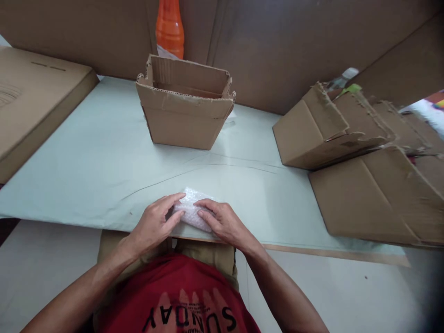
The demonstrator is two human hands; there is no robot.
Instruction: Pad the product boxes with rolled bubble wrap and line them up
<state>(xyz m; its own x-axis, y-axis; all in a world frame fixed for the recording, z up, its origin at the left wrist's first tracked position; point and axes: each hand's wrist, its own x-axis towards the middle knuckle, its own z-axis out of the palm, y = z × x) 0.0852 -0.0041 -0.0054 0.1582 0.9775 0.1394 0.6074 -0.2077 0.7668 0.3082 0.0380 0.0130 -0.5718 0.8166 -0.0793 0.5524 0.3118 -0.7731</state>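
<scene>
A folded piece of clear bubble wrap lies on the pale green table covering close to the front edge. My left hand grips its left side, thumb and index finger bent over the edge. From the right, my right hand holds the same wrap, thumb and fingertips pressed on its top. Whether anything is inside the folds cannot be made out.
Behind the wrap stands an open cardboard box. An orange bottle is behind that box. Several open cardboard boxes stand at the right, one with a clear bottle. A flat carton lies at the left.
</scene>
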